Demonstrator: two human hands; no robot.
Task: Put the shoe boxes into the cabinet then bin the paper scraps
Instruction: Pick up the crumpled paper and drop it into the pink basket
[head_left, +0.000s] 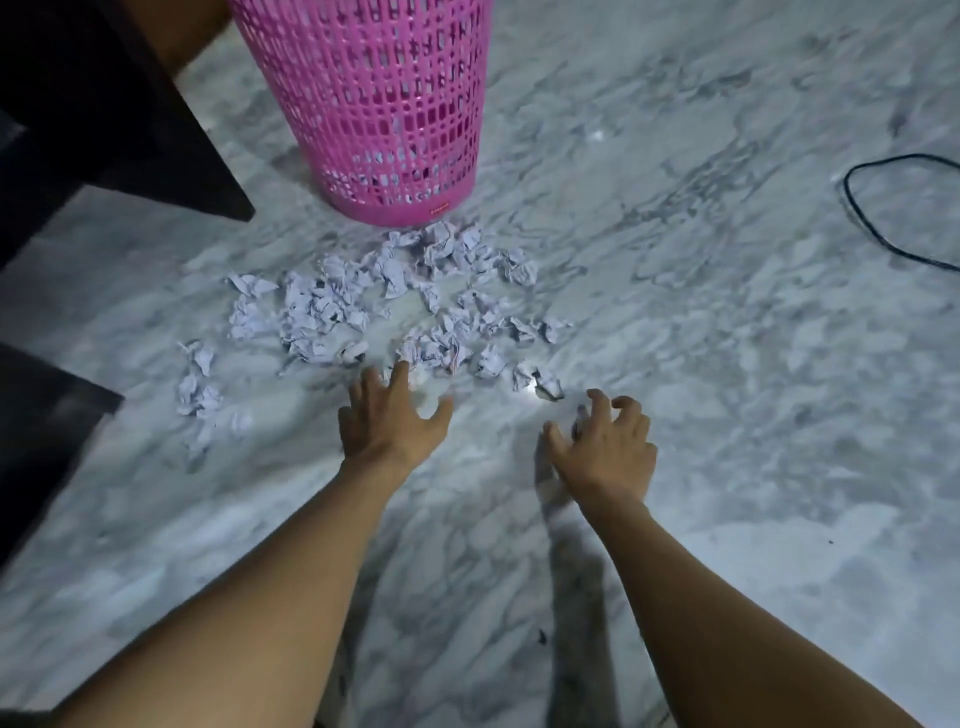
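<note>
White crumpled paper scraps (363, 301) strewn over marble floor (727, 364), just in front of pink bin (384, 104). Left hand (387, 421) spread, fingertips (399, 374) beside nearest scraps; right hand (605, 441) loosely clawed, gripping nothing. No shoe boxes in view. Likely slip: light scraps skidding off on slick stone or spilling from an overfull two-handed scoop.

Under my 2 hands the marble floor (727, 364) is white, clouded with grey veins. Just ahead of my left hand (395, 423) the crumpled paper scraps (332, 306) are pale lilac-white, flecked with dark print. Beyond them the plastic basket (395, 130) is bright pink, its wall a lattice of small slots. Far right of my right hand (605, 447) loops a black cable (847, 189). Left of my left hand the furniture (104, 104) is near black.
</note>
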